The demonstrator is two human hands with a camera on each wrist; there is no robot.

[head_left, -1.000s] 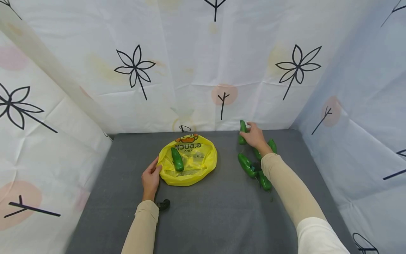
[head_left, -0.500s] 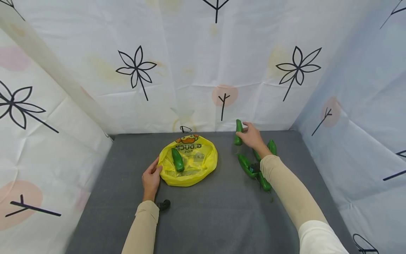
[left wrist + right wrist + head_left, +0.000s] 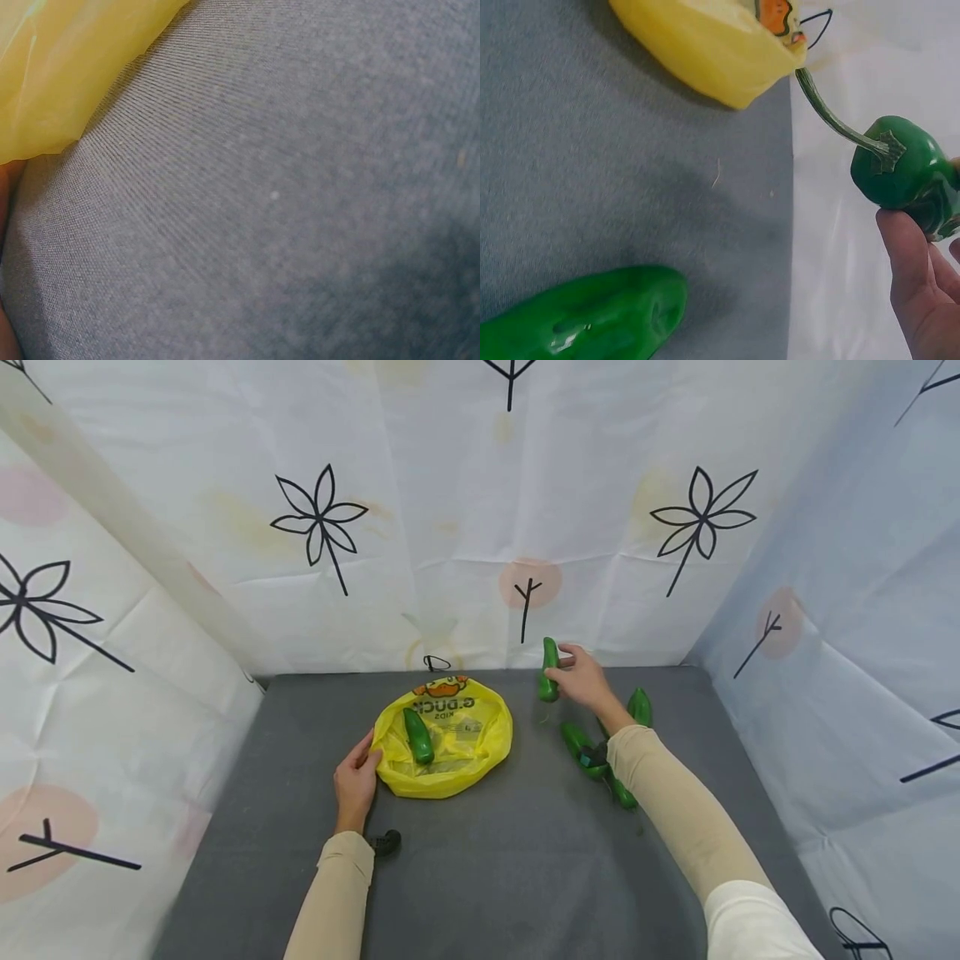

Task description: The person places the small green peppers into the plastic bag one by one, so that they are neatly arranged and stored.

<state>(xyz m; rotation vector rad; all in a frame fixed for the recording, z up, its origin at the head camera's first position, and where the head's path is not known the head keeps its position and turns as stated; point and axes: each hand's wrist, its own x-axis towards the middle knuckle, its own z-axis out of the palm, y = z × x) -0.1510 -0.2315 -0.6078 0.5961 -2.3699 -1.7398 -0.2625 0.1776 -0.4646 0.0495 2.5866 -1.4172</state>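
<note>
My right hand (image 3: 587, 683) pinches a green chili pepper (image 3: 549, 670) between thumb and fingers near the table's back edge. In the right wrist view that pepper's curved stem (image 3: 832, 116) points toward the bag. My left hand (image 3: 355, 783) grips the left rim of an open yellow plastic bag (image 3: 450, 788), whose mouth is spread wide on the table. One green pepper (image 3: 418, 737) lies inside it. The left wrist view shows the bag's edge (image 3: 75, 67) and only a sliver of fingers (image 3: 6, 195). Several more peppers (image 3: 577, 743) lie near my right forearm, which partly hides them.
A grey cloth-covered table (image 3: 480, 877) carries everything. White fabric with black leaf drawings (image 3: 450, 610) rises behind it and along both sides. The loose peppers, one of them (image 3: 640, 706) farther right, lie to the right of the bag. A dark device (image 3: 386, 843) sits at my left wrist.
My right hand has carried the held pepper leftward, away from the loose ones and closer to the bag. The left hand and the bag stay in place.
</note>
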